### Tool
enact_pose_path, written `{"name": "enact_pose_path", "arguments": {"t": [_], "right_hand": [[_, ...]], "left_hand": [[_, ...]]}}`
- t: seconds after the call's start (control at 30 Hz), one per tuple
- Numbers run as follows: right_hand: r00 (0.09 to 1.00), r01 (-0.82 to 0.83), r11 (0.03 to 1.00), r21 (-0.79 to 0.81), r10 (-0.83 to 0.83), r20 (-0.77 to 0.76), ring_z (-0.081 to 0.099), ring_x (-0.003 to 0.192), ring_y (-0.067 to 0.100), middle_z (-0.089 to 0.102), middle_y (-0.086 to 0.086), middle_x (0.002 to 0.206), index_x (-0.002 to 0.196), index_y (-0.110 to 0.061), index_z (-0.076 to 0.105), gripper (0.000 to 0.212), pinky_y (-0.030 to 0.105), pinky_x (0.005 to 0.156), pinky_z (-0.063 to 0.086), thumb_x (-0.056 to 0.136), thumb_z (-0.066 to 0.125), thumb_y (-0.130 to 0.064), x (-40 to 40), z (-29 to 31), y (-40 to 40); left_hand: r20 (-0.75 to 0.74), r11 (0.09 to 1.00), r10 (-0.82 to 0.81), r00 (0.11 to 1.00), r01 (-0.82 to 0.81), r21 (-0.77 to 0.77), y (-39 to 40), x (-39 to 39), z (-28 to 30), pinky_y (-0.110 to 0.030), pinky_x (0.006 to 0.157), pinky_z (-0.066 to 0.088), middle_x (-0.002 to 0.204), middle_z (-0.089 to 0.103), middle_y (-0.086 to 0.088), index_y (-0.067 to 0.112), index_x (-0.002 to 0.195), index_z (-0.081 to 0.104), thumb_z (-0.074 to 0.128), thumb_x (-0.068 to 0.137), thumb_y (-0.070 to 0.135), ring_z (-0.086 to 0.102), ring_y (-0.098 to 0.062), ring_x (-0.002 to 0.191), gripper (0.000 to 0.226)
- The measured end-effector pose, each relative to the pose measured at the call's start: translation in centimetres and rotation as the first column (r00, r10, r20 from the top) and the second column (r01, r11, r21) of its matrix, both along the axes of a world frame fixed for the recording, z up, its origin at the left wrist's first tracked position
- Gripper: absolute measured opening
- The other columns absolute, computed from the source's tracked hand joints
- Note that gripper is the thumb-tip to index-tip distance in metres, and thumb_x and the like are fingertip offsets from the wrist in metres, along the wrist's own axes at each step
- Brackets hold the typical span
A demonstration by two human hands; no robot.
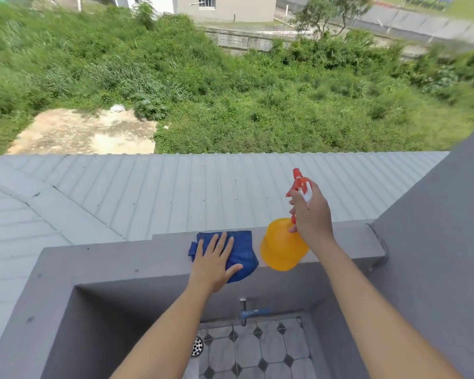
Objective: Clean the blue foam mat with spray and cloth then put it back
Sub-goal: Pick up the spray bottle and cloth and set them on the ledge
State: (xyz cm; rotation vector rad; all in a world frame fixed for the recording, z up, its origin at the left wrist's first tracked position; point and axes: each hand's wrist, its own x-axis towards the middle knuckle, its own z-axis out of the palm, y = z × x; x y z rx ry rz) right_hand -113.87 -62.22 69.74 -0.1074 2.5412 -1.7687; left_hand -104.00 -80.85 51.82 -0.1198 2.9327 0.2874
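Note:
A folded blue cloth [242,248] lies on top of the grey parapet wall [115,262]. My left hand [216,262] rests flat on the cloth with fingers spread. Just right of it stands a yellow spray bottle [281,250] with a red trigger head [298,184], at the wall's inner edge. My right hand [311,214] grips the bottle's neck and trigger from the right. No blue foam mat shows in this view.
Below the wall is a tiled floor [257,351] with a round drain [197,346] and a tap [244,313] with a blue handle. Beyond the wall a grey corrugated roof [175,192] slopes away, then grass. A grey wall [435,242] rises at right.

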Motion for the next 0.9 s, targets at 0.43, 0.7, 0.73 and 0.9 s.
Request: {"name": "enact_pose_path", "arguments": {"t": [0.43,0.7,0.73,0.9], "right_hand": [[1.0,0.024,0.999,0.027,-0.024,-0.009,0.056,0.074,0.018,0.058,0.007,0.096,0.134,-0.014,0.049,0.036,0.02,0.035,0.045,0.1,0.048,-0.025,-1.3,0.6,0.9],[0.999,-0.003,1.0,0.016,0.002,0.047,0.061,0.08,0.016,0.063,0.008,0.104,0.134,-0.016,0.047,0.036,0.024,0.036,0.046,0.1,0.048,-0.028,-0.4,1.0,1.5],[0.999,0.001,1.0,0.027,-0.002,0.045,0.062,0.083,0.017,0.064,0.005,0.102,0.132,-0.017,0.048,0.035,0.026,0.039,0.049,0.1,0.048,-0.029,-0.3,1.1,1.5],[0.998,-0.04,0.987,0.157,0.032,0.055,0.058,0.106,0.024,0.058,-0.012,0.107,0.146,-0.03,0.036,0.058,0.049,0.089,0.054,0.095,0.051,-0.051,0.4,1.6,2.1]], "left_hand": [[-0.032,0.999,0.044,0.999,-0.044,-0.002,1.3,-0.5,0.4,-0.052,0.117,0.004,0.161,0.012,-0.006,0.022,0.154,0.013,-0.021,0.075,0.075,0.012,-0.029,0.148,0.1],[-0.06,0.997,0.078,0.995,-0.079,-0.003,1.5,0.5,0.3,-0.05,0.117,0.007,0.161,0.012,-0.006,0.021,0.154,0.013,-0.022,0.075,0.075,0.014,-0.029,0.147,0.101],[-0.06,0.997,0.073,0.995,-0.074,-0.006,1.5,0.4,0.2,-0.049,0.118,0.003,0.161,0.006,-0.005,0.022,0.154,0.007,-0.026,0.071,0.076,0.009,-0.027,0.148,0.104],[-0.048,1.0,0.022,0.999,-0.022,-0.005,0.7,-0.1,0.3,-0.047,0.118,0.002,0.162,-0.002,-0.002,0.026,0.153,0.0,-0.029,0.065,0.079,0.004,-0.026,0.149,0.107]]}}
